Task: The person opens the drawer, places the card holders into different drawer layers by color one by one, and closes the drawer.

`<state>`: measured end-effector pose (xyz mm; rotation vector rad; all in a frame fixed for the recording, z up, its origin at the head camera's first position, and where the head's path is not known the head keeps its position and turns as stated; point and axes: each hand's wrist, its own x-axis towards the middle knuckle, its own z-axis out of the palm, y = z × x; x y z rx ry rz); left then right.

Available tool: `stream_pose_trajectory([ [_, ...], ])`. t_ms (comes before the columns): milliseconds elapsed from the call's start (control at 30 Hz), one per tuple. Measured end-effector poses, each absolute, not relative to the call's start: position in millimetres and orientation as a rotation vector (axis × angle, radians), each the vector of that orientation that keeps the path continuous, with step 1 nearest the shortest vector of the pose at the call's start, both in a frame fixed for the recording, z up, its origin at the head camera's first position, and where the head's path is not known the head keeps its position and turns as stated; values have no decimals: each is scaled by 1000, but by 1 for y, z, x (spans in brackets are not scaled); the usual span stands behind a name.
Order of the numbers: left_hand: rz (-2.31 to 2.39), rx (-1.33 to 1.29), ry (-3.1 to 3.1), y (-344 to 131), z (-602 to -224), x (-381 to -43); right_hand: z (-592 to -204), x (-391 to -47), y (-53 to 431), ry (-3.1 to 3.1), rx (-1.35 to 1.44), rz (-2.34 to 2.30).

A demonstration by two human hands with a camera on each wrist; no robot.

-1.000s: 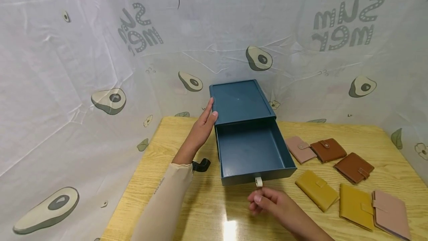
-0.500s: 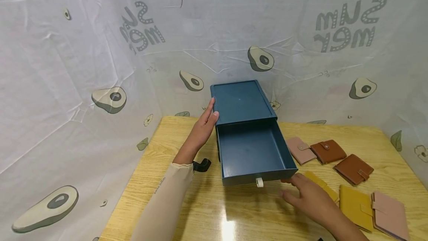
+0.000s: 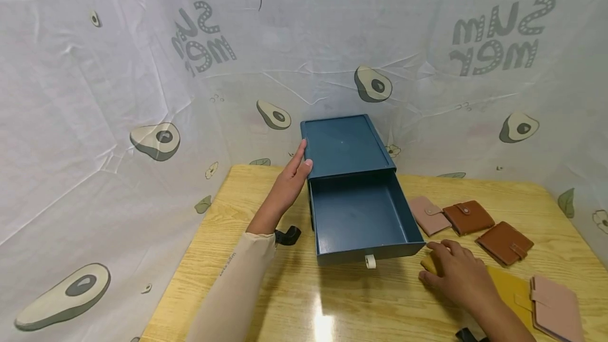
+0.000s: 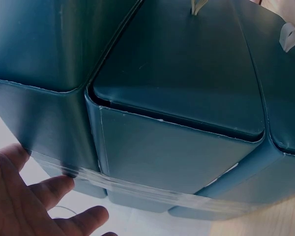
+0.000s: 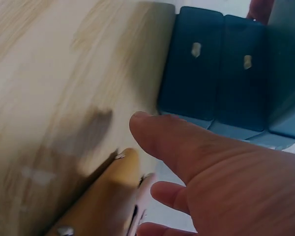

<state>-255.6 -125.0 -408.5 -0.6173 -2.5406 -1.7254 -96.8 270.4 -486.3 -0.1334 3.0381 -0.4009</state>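
Note:
A blue drawer unit [image 3: 347,144] stands on the table, its top drawer [image 3: 393,250] pulled out with a bare floor inside and a white pull tab [image 3: 370,262] on its front. My left hand [image 3: 288,183] rests with extended fingers along the unit's left side; in the left wrist view its fingers [image 4: 51,191] lie beside the casing. My right hand [image 3: 463,278] is over a yellow wallet [image 3: 429,264], right of the drawer's front corner, and hides most of it. In the right wrist view the thumb [image 5: 157,137] is extended, apart from the yellow wallet [image 5: 110,189].
Behind the right hand lie a pink wallet [image 3: 429,215] and two brown wallets, one nearer the unit [image 3: 469,217] and one farther right [image 3: 504,243]. To the right are another yellow wallet [image 3: 515,294] and a larger pink one [image 3: 556,307]. A patterned cloth [image 3: 304,41] hangs behind the table.
My right hand has moved from near the drawer's pull tab rightward to above the yellow wallet. The left hand stays against the unit, and the drawer remains pulled out.

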Motion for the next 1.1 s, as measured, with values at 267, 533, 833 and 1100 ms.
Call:
stream_pose_trajectory([
  [267,-1733,-599,-2545,-124,-408,-255,-493,-100,279,2971,-88,-368],
  [533,-1733,-595,-2548,-124,-408,-255,-496,-100,279,2974,-64,-381],
  [833,-1738,-613,-2542,-124,-408,-255,-495,-100,279,2973,-50,-377],
  [1100,-1774,-628,-2568,-124,-386,-241,-489,-101,282,3007,-76,-399],
])
